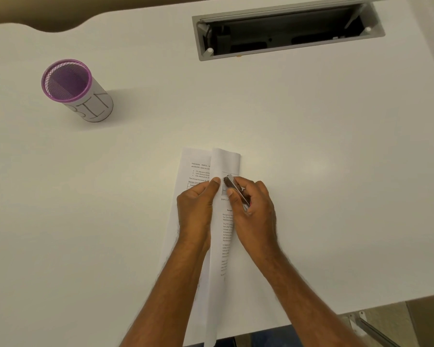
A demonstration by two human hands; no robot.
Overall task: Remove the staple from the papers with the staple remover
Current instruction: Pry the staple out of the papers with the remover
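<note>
The printed papers (pixel 198 169) lie in the middle of the white table, with the top sheet folded over into a long raised strip (pixel 224 161). My left hand (pixel 196 206) pinches that folded sheet, thumb pressed near its upper part. My right hand (pixel 254 209) grips a metal staple remover (pixel 234 187), whose tip rests against the fold beside my left thumb. I cannot see the staple itself.
A purple mesh cup wrapped in paper marked "BIN" (pixel 77 92) stands at the far left. An open grey cable hatch (pixel 286 28) is set into the table at the back right. The table's front edge (pixel 361 309) runs close on the right.
</note>
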